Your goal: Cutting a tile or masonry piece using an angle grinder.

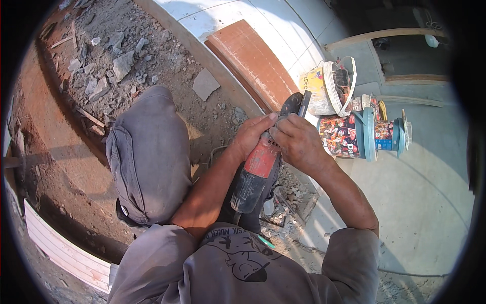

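A red and black angle grinder [258, 172] is held in front of me, its dark disc and guard [295, 104] pointing away. My left hand [251, 136] grips the grinder's red body near the head. My right hand [298, 142] wraps over the head from the right, fingers near the disc guard. Beyond the disc lies a reddish-brown tile [253, 63] on a row of white tiles [238, 15]. My left knee in grey trousers [149, 152] is raised at the left.
Rubble and stones [114, 61] cover the dirt ground at upper left. A yellow and white bucket [329, 86] and patterned buckets with a blue rim [362, 134] stand at right on a concrete floor [420, 202]. White tiles [61, 248] lie at lower left.
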`<action>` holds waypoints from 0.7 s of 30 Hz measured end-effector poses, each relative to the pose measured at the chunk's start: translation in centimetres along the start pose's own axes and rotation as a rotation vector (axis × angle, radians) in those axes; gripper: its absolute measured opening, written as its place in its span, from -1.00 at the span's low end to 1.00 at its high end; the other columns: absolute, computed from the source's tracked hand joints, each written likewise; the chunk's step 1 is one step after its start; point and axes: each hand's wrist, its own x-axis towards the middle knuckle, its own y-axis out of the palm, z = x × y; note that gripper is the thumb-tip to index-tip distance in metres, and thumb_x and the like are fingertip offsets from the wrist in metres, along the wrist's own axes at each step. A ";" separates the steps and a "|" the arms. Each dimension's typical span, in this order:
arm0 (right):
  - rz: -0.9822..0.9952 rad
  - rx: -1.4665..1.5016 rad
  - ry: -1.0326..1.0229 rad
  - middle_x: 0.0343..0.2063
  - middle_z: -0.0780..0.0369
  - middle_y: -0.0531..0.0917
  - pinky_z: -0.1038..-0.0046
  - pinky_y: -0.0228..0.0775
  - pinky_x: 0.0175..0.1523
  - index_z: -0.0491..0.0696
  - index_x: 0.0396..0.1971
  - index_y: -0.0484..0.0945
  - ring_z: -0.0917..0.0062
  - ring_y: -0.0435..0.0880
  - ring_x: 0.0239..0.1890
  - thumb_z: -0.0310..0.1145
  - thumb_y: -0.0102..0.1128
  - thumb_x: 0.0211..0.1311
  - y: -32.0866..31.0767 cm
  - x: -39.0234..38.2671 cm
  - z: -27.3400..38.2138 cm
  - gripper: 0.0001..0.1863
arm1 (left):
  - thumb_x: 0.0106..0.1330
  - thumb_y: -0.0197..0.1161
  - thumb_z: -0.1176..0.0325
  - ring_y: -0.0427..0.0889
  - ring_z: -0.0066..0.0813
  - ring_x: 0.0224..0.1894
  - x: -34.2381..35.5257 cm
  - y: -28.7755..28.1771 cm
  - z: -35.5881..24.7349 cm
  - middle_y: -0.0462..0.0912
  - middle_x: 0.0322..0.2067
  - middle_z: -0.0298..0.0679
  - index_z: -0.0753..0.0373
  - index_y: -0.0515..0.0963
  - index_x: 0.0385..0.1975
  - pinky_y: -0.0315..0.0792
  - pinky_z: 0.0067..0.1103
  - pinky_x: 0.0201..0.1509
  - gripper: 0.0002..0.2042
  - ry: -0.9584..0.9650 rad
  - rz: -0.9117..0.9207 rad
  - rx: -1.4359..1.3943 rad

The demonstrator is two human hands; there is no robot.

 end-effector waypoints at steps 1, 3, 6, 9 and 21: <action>0.002 0.014 0.008 -0.44 0.22 0.47 0.34 0.39 -0.24 -0.11 -0.54 0.51 0.35 0.49 -0.33 -0.49 0.23 -0.21 0.0 -0.1 -0.2 -0.86 | 0.45 0.13 0.19 0.63 -0.61 -0.33 -0.2 0.3 -0.2 0.64 -0.32 -0.31 0.32 0.58 -0.14 0.55 -0.62 -0.26 -0.71 -0.001 0.001 0.007; 0.005 0.027 0.010 -0.44 0.23 0.47 0.35 0.39 -0.25 -0.10 -0.53 0.52 0.36 0.48 -0.33 -0.48 0.24 -0.21 0.0 -0.2 -0.4 -0.85 | 0.45 0.13 0.19 0.64 -0.59 -0.33 -0.3 0.4 -0.3 0.64 -0.31 -0.29 0.33 0.58 -0.13 0.56 -0.61 -0.26 -0.70 0.001 0.000 0.007; 0.010 0.023 0.029 -0.44 0.25 0.46 0.36 0.39 -0.25 -0.08 -0.50 0.54 0.36 0.46 -0.35 -0.49 0.26 -0.25 0.0 -0.4 -0.4 -0.81 | 0.45 0.12 0.19 0.65 -0.57 -0.34 -0.3 0.5 -0.3 0.65 -0.31 -0.27 0.35 0.57 -0.11 0.56 -0.60 -0.26 -0.69 0.001 0.002 0.010; -0.017 0.041 0.028 -0.44 0.27 0.46 0.37 0.38 -0.26 -0.07 -0.48 0.56 0.36 0.45 -0.36 -0.51 0.28 -0.29 0.2 -0.4 -0.5 -0.78 | 0.45 0.12 0.19 0.65 -0.55 -0.33 -0.2 0.4 -0.2 0.66 -0.29 -0.25 0.36 0.57 -0.09 0.57 -0.60 -0.25 -0.68 -0.002 0.001 0.017; -0.055 0.027 0.062 -0.45 0.23 0.44 0.34 0.37 -0.29 -0.08 -0.52 0.52 0.34 0.46 -0.36 -0.53 0.26 -0.29 0.7 -0.2 -0.1 -0.80 | 0.46 0.10 0.15 0.64 -0.60 -0.31 -0.1 0.1 -0.1 0.64 -0.30 -0.31 0.29 0.58 -0.16 0.57 -0.59 -0.23 -0.70 0.005 0.004 0.018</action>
